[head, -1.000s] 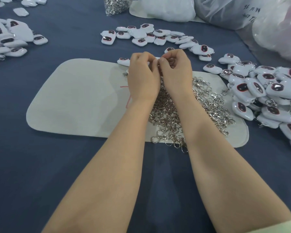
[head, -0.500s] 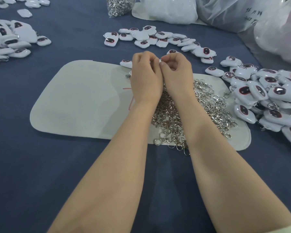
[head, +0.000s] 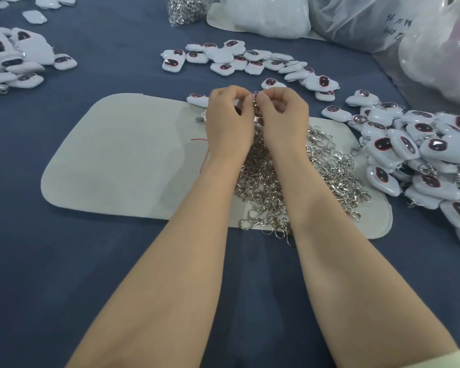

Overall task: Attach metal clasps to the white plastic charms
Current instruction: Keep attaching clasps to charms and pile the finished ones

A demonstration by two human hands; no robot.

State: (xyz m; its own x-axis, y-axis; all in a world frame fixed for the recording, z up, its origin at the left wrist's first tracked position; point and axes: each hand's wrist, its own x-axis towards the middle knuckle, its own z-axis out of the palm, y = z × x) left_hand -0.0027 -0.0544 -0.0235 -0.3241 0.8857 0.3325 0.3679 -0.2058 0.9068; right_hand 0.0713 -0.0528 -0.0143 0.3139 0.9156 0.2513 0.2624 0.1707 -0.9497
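Beyond the white mat (head: 117, 160), a clear bag (head: 206, 5) holds metal clasps (head: 182, 11). Over the mat, the left hand (head: 229, 123) and right hand (head: 284, 118) both pinch one clasp (head: 256, 108), caught between the two grips.

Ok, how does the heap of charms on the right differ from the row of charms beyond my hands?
The heap on the right is piled several deep, while the far row lies spread in a thin band, mostly one layer. Metal clasps show among the charms of the heap on the right; none plainly show in the far row. Both are white charms with dark, red-rimmed ovals, lying on the blue cloth.
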